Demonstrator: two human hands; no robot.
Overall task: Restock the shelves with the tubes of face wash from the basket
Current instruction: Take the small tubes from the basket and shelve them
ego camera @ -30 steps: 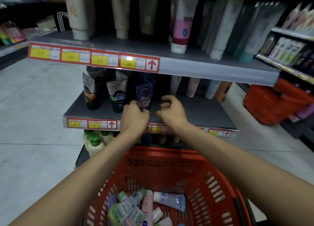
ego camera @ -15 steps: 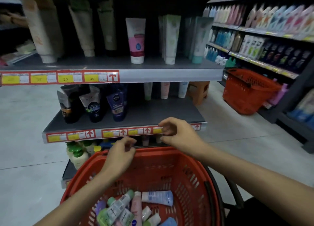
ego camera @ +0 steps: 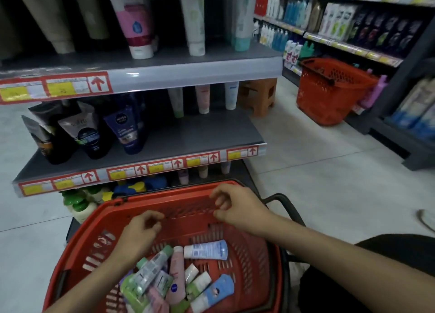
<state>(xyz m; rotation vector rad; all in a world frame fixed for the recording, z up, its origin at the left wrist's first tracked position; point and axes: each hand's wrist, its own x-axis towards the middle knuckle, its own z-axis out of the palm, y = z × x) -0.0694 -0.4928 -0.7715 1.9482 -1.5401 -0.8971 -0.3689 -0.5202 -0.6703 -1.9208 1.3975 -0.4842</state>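
A red plastic basket (ego camera: 249, 261) sits in front of me, holding several face wash tubes (ego camera: 179, 279) in pink, green, blue and white. My left hand (ego camera: 138, 235) hovers inside the basket just above the tubes, fingers loosely curled and holding nothing. My right hand (ego camera: 237, 206) hangs over the basket's far rim, fingers bent and apart, also holding nothing. The grey middle shelf (ego camera: 195, 133) beyond carries dark tubes (ego camera: 127, 131) at its left and pale tubes (ego camera: 202, 98) at the back.
An upper shelf (ego camera: 188, 72) with tall tubes overhangs the middle one. Green-capped bottles (ego camera: 77, 204) stand on the bottom shelf. A second red basket (ego camera: 329, 93) and an orange stool (ego camera: 259, 93) stand on the floor to the right, beside another shelving unit (ego camera: 353, 30).
Both hands have drawn back from the middle shelf edge and come down over the basket. The left hand has dropped inside it. My view has tilted downward and to the right.
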